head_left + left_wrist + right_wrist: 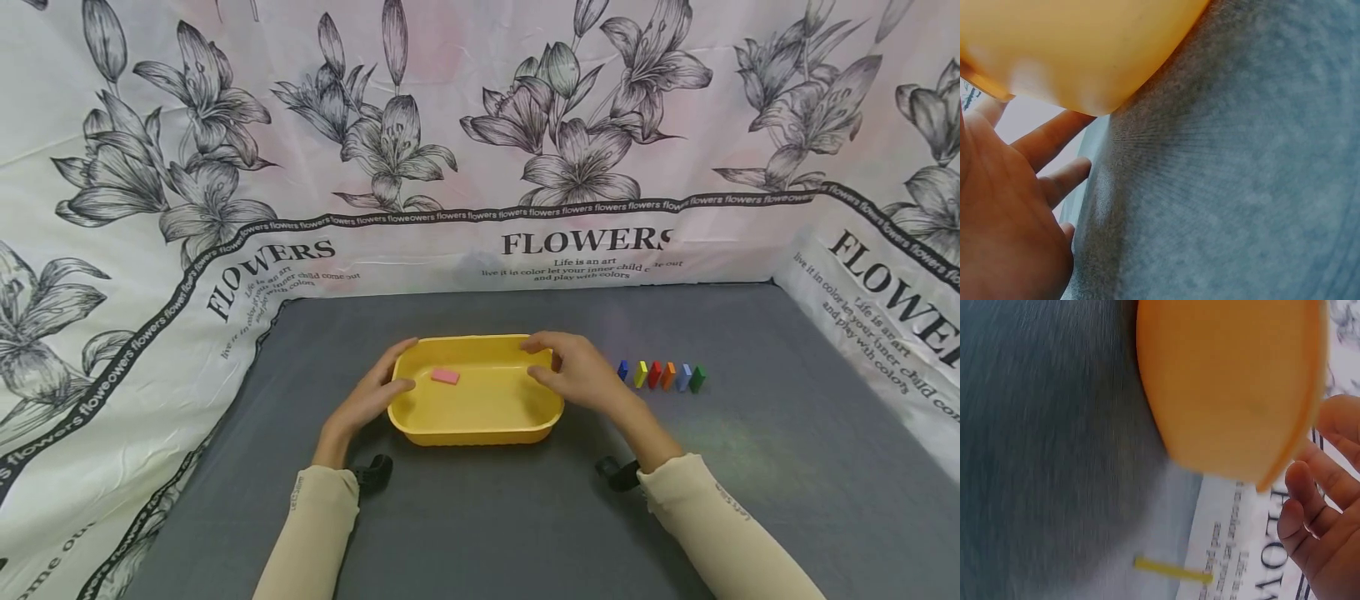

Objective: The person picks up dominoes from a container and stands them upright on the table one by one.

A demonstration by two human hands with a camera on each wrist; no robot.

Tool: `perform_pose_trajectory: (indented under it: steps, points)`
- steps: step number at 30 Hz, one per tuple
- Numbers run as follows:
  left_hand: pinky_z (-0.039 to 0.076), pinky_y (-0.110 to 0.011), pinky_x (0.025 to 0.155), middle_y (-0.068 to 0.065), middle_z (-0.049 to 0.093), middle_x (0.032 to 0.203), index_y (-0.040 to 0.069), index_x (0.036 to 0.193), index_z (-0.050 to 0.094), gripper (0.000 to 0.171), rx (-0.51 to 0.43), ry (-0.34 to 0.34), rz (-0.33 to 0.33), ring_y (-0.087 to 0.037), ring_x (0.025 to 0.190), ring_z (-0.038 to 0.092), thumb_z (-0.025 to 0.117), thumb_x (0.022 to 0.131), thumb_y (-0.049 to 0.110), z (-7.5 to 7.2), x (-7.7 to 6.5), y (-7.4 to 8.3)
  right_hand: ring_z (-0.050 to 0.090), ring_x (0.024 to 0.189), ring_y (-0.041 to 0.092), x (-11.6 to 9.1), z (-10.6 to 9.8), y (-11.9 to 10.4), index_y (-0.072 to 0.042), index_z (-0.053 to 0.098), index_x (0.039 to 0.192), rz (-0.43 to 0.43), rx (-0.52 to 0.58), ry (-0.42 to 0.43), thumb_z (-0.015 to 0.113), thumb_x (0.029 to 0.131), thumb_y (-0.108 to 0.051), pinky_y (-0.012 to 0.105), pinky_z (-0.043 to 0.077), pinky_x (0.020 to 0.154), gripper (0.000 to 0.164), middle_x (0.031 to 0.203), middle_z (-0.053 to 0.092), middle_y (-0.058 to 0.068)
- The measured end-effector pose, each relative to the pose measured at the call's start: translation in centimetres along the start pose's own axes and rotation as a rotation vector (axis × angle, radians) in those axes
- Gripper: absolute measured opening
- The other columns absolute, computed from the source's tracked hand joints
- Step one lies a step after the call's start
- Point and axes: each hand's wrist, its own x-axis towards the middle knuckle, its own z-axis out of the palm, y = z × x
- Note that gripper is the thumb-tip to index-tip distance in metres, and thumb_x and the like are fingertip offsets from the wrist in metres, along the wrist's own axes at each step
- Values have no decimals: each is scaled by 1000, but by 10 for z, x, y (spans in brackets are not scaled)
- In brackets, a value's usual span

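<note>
A shallow yellow plastic tub point(476, 437) stands between the two hands. One flat pink block point(445, 377) lies inside it, toward the left. My left hand point(370, 393) holds the tub's left end, thumb over the rim and fingers along the outside; the left wrist view shows those fingers spread behind the tub wall point(1091, 56). At the right end, my right hand point(573, 369) hovers over the rim with thumb and index finger apart. Its loosely bent fingers point(1300, 481) show beside the rim in the right wrist view.
Right of the tub, several small blocks stand upright in a row: dark blue point(623, 370), yellow point(641, 374), red point(655, 375), orange point(669, 377), light blue point(684, 378) and green point(698, 380). Flower-printed cloth point(450, 250) borders the grey table point(480, 525) at the back and sides.
</note>
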Motion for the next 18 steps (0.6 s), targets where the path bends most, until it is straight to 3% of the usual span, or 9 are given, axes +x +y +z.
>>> perform_pose_trajectory:
  steps: [4, 7, 11, 18]
  points:
    - [36, -58, 119, -8, 25, 168, 30, 161, 26, 69, 11, 1, 0, -34, 146, 39, 57, 100, 20, -1, 0, 0, 54, 68, 14, 7, 15, -10, -7, 71, 123, -14, -3, -26, 75, 91, -14, 29, 47, 62, 33, 118, 75, 13]
    - [37, -57, 118, -8, 27, 168, 31, 161, 26, 70, 2, 4, -5, -34, 145, 41, 58, 100, 20, -1, -1, 0, 66, 84, 21, 14, 27, -17, -8, 72, 122, -20, -46, -38, 74, 92, -16, 37, 55, 76, 31, 118, 75, 9]
    - [40, -55, 116, -9, 29, 167, 30, 161, 27, 70, -8, 1, 6, -34, 143, 44, 58, 99, 20, -2, -1, -1, 70, 106, 26, 25, 42, -24, -8, 73, 119, -38, -114, -44, 74, 91, -16, 44, 56, 94, 28, 115, 75, 8]
    - [35, -58, 119, -7, 25, 168, 31, 160, 27, 69, -10, -1, -6, -34, 146, 39, 57, 100, 19, 0, 1, 1, 70, 103, 23, 42, 60, -42, -10, 73, 121, 15, -145, -82, 74, 92, -16, 42, 57, 91, 30, 114, 76, 8]
